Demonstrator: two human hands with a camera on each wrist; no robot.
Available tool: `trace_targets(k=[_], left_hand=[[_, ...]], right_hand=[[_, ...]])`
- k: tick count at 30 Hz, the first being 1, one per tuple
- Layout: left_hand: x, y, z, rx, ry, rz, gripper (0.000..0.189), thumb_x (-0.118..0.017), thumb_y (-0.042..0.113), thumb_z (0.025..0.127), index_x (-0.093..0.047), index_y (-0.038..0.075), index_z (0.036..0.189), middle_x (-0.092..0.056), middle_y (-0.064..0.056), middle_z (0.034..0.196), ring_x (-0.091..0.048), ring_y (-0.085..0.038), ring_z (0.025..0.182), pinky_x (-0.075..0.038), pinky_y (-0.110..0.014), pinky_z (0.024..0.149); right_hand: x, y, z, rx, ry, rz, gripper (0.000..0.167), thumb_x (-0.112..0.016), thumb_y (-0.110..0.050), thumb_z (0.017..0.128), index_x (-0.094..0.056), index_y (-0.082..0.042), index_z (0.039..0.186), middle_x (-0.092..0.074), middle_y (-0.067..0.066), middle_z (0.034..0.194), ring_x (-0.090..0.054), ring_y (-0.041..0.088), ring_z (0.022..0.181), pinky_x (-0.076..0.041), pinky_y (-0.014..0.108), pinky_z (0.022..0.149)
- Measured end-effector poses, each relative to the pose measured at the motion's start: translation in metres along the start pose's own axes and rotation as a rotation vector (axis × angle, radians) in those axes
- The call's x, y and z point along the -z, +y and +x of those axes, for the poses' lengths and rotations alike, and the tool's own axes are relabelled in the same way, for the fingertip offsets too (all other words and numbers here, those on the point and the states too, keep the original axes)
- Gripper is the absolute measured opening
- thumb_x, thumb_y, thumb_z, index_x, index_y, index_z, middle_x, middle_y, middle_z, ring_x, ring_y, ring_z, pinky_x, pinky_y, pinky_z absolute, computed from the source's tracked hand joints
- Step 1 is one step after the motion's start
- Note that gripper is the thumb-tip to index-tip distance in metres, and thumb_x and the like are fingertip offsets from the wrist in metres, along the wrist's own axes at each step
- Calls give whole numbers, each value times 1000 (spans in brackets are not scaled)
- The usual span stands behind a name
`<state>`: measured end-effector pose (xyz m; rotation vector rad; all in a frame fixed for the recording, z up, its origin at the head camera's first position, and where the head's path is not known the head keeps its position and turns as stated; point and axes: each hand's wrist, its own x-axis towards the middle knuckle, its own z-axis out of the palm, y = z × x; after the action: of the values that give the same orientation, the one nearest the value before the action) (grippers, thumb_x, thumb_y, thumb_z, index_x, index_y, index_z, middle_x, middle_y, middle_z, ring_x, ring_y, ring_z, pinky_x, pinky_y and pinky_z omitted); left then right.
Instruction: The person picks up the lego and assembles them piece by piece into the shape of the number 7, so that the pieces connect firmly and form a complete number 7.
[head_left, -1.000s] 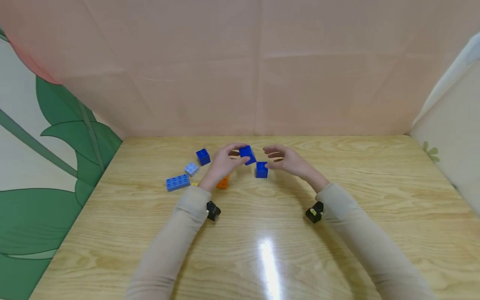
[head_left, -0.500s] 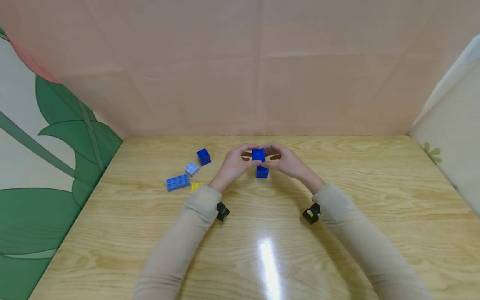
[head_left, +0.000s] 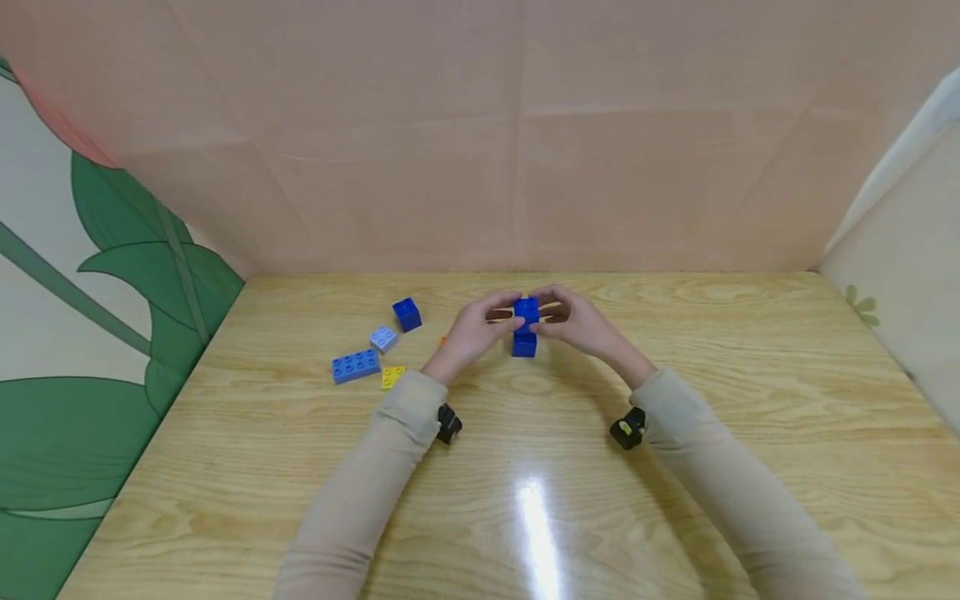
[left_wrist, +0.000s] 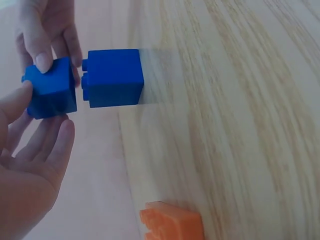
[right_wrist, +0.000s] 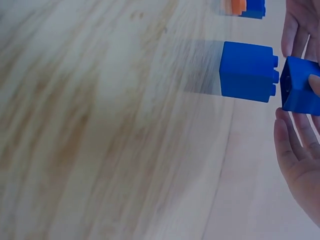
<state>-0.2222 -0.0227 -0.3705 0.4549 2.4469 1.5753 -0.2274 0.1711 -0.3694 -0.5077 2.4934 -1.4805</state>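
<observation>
1. Two hands share one block: the left hand (head_left: 477, 327) and the right hand (head_left: 576, 322) each pinch the held dark-blue block (head_left: 527, 308) from its own side, thumb and curled fingers parted only as far as the block needs
2. The held dark-blue block is just above the standing dark-blue block (left_wrist: 115, 79); both wrist views show a narrow gap, so the two are not joined, and the step in hand looks like seating one on the other
3. Level it first: in the left wrist view it sits slightly tilted against the standing dark-blue block, and a slanted start would probably catch the studs on one side only
4. Line up the side faces and corners before any pressure goes on
5. Then press straight down, equally from both sides; no finger visibly steadies the lower one on the wooden table (head_left: 577, 533), so a lopsided push could tip it
6. Mind the left fingertips (left_wrist: 66, 129), which lie near the held block's lower rim and could get nipped
</observation>
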Motion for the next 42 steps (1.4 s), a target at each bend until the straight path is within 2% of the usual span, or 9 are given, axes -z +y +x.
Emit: trace_targets(k=[16,24,29,42], left_hand=[[-2,-4,-1,0,-26,10,44,-59,19,95,-51,13,139,-54,-7,141,-54,-29,126,-49,-38,102],[-3,-4,-1,37,-22,38,45,-60,26,95,-52,19,138,-54,-3,141,-53,-24,127,-48,-38,103],[-2,-4,-2,28,-20,46,44,-59,27,95,-52,20,138,-54,-3,141,-54,-24,127,-48,-39,103],[0,-4,-5,15,-43,49,43,-59,26,95,-52,20,137,-54,-3,140,-54,-25,126,-50,-39,101]], right_hand=[[1,7,-1,-23,-11,-32,42,-65,-9,90,-50,2,127,-56,25,128,-56,42,119,-51,50,96],[2,6,-3,-32,-18,-35,46,-65,-12,90,-49,1,131,-56,25,129,-56,41,120,-51,51,96],[3,6,-4,-18,-13,-12,46,-65,-15,91,-50,0,132,-56,24,130,-56,40,119,-50,51,97],[3,7,-4,-3,0,-37,44,-67,-15,90,-54,-1,129,-61,24,124,-60,39,114,-52,50,94]])
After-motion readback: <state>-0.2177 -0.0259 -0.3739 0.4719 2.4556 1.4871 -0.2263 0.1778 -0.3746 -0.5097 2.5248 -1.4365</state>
